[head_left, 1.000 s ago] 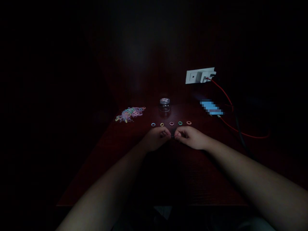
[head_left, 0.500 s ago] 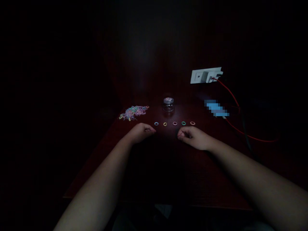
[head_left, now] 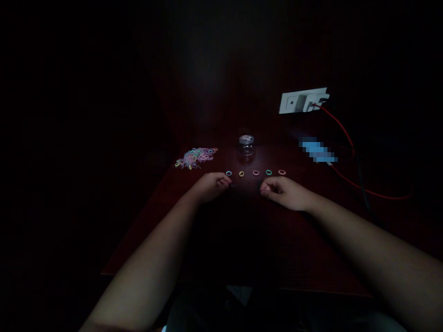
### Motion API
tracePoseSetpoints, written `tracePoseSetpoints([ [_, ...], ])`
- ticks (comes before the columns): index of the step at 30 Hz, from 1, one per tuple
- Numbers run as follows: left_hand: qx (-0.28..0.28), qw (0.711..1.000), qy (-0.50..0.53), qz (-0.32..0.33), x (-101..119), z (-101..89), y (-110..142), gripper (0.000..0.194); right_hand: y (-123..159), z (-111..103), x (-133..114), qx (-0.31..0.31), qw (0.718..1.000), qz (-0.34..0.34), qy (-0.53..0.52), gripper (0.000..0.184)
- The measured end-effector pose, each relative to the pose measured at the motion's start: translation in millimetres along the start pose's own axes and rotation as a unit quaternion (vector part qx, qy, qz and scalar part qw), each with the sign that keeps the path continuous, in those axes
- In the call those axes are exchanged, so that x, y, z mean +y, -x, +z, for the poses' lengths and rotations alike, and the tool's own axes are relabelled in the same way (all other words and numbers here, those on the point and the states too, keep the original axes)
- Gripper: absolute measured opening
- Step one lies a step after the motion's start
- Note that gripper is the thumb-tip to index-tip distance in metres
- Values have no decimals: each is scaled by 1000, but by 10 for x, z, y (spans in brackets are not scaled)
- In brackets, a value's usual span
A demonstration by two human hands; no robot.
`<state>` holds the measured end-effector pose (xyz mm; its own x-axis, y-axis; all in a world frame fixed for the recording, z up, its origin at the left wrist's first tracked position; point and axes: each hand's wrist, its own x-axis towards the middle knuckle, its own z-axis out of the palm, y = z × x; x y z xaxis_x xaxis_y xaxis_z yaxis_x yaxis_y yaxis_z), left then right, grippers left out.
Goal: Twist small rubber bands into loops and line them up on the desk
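Note:
Small hair ties lie in a row across the dark red table: blue (head_left: 229, 173), yellow (head_left: 241, 174), pink (head_left: 256, 173), green (head_left: 269, 172) and peach (head_left: 282, 172). Just in front of the blue one is my left hand (head_left: 212, 186), fingers pinched, with a faint thin strand (head_left: 234, 186) by the fingertips. My right hand (head_left: 284, 192) rests before the green and peach ties, its fingers curled and closed. Whatever it may hold is hidden. At the back left a tangled pile of pastel hair ties (head_left: 197, 157) is heaped.
A clear lidded jar (head_left: 246, 145) stands behind the row. To its right lies a blurred blue object (head_left: 317, 150) joined to a red cable (head_left: 367, 191). A white wall socket (head_left: 301, 101) holds plugs. The table's front edge (head_left: 311, 289) shows below.
The view has shifted slightly. My left fingers have moved closer to the blue tie and curled more, and a thin strand now shows by them. My right hand stays curled in much the same place.

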<state>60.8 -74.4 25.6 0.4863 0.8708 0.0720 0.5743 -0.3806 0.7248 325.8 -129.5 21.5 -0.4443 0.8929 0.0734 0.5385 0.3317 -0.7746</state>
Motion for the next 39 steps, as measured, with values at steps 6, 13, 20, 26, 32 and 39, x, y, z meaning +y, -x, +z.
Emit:
tracePoseSetpoints([
  [6,4,995,-85,50,-11,-6,-5,20,-4,7,-5,4,1000,-1,0,18],
  [13,14,987,-137,83,-28,27,-40,15,-4,8,-21,6,1000,-10,9,17],
  [20,25,983,-130,126,-4,102,-89,15,-5,11,-25,0,1000,-1,7,17],
  [26,-2,969,-132,211,39,91,-83,17,5,4,-38,2,1000,-5,14,17],
  [32,-9,967,-148,207,93,68,-32,27,1,2,-43,3,1000,-8,15,17],
  [39,18,966,-141,218,100,111,-40,11,4,4,-31,2,1000,-6,11,18],
])
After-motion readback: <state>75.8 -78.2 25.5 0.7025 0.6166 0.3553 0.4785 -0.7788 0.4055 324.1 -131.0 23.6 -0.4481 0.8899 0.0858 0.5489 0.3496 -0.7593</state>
